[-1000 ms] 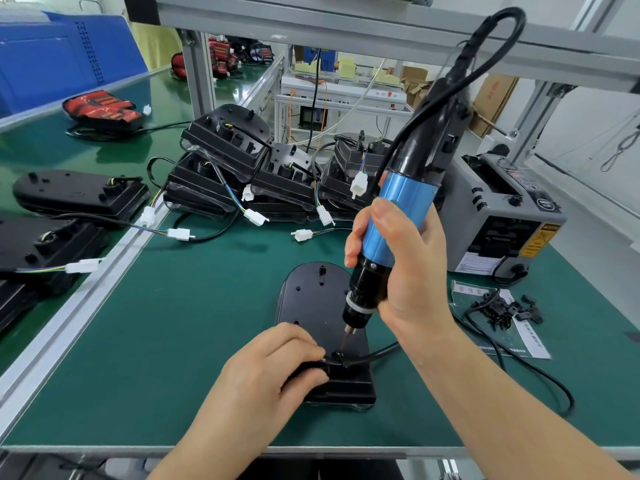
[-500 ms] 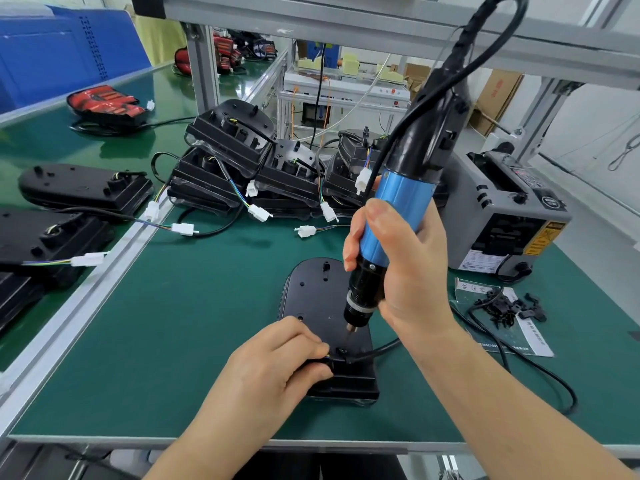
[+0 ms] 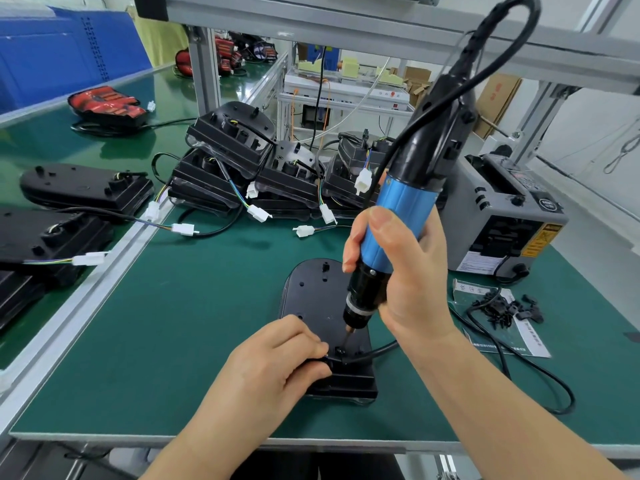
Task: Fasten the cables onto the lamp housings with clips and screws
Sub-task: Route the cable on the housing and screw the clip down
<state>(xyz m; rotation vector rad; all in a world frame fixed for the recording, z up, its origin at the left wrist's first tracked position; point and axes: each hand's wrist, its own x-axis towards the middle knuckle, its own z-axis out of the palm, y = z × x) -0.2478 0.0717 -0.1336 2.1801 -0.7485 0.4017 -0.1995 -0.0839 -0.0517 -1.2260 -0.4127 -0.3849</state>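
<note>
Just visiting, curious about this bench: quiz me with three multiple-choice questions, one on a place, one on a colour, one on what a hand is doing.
1. Where do the loose clips lie?
A) on the paper sheet right of the lamp housing
B) on the housing
C) left of it

2. The sleeve of the screwdriver in the right hand is:
A) red
B) blue
C) yellow

3. The left hand is:
A) flat on the mat
B) holding a white plug
C) pinching the cable on the housing

Answers: A, the pile sits on the sheet; B, blue shows above the hand; C, it curls round the cable.
</note>
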